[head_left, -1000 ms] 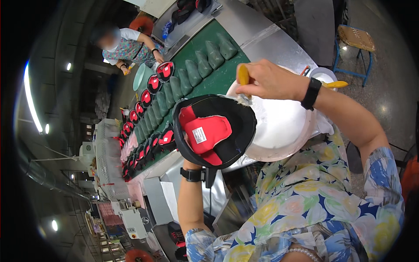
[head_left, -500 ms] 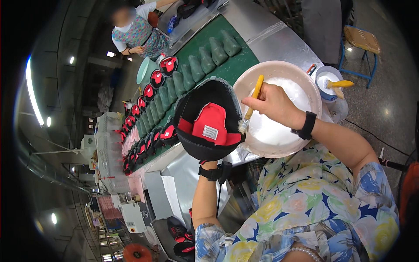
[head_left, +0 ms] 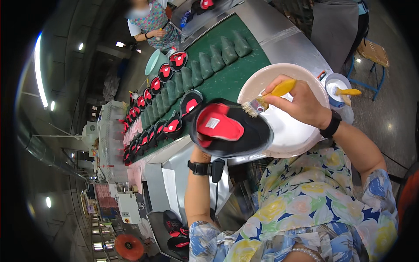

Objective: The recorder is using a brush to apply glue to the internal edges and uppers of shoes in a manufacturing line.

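Note:
A black shoe upper [head_left: 251, 133] with a red lining rests on my left hand [head_left: 200, 155], its fingers mostly hidden beneath. The upper is blurred by motion, with its opening facing up and one end pointing right. In my right hand [head_left: 301, 102] is a paintbrush [head_left: 283, 87] with a yellow handle. Its pale bristles are at the upper's far edge; I cannot tell whether they touch. Below my right hand stands a wide pale pink basin [head_left: 322, 83] of white liquid.
A green conveyor belt [head_left: 244, 70] carries grey-green shoe lasts [head_left: 206, 65] and rows of black-and-red uppers [head_left: 173, 125]. Right of the basin, a small bucket [head_left: 338, 101] holds another yellow-handled brush [head_left: 349, 92]. A co-worker [head_left: 152, 22] stands beyond the belt. A stool [head_left: 373, 53] is at far right.
My left hand has turned and tilted the upper, so one end now points right. My right hand has moved slightly right, and the brush has swung from upright to slanting, its bristles higher.

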A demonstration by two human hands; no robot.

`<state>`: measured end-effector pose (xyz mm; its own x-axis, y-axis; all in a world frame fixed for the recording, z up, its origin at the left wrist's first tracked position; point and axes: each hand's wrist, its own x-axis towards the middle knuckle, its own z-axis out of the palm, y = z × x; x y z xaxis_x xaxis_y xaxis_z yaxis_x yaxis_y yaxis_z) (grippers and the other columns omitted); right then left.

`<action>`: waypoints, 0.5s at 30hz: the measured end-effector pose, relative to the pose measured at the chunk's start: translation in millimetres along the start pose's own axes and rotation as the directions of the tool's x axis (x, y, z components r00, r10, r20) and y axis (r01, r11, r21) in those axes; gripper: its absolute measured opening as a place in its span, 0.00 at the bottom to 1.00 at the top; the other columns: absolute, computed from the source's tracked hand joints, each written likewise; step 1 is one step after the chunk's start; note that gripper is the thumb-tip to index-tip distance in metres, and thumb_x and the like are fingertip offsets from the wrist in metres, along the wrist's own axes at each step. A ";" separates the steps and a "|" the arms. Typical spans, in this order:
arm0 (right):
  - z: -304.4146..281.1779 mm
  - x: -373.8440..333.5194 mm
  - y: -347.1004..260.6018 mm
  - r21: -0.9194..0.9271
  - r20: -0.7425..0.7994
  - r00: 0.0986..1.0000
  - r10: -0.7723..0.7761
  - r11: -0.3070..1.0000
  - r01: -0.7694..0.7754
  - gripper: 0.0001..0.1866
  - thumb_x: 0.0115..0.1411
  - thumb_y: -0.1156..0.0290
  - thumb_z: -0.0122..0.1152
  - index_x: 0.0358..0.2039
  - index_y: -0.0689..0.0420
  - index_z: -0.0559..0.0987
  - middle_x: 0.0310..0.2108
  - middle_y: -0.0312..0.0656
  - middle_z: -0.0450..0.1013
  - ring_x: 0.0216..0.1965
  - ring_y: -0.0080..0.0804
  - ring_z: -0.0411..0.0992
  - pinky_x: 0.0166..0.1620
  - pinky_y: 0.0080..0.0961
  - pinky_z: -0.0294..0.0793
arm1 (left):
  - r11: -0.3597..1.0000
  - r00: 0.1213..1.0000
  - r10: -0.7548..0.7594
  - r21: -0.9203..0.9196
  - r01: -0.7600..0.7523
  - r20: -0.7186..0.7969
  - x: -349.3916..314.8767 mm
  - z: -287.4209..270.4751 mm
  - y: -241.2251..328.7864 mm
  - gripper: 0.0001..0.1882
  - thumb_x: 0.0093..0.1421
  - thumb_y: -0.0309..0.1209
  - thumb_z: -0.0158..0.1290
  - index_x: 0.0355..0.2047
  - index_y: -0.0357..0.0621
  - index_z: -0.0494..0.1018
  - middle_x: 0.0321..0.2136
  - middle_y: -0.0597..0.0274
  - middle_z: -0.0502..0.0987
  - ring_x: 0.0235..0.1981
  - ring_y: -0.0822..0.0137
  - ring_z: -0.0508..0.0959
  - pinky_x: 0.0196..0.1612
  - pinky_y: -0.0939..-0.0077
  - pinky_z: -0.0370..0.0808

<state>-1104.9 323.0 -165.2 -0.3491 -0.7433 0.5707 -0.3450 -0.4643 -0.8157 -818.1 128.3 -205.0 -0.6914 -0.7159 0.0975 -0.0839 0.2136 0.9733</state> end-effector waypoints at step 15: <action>26.9 32.4 2.9 -0.072 0.280 0.795 -0.539 0.814 0.577 0.08 0.59 0.67 0.64 0.36 0.56 0.76 0.32 0.40 0.75 0.38 0.42 0.75 0.47 0.35 0.74 | 0.990 0.972 -0.139 0.047 0.132 0.192 -7.3 71.4 -22.8 0.29 0.71 0.40 0.46 0.67 0.42 0.57 0.61 0.51 0.67 0.59 0.57 0.70 0.62 0.60 0.70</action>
<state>-1093.8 284.6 -151.6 0.1521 -0.4753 0.8666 -0.5451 -0.7717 -0.3275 -862.4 176.1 -242.7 -0.7975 -0.5979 -0.0804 -0.2083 0.1479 0.9668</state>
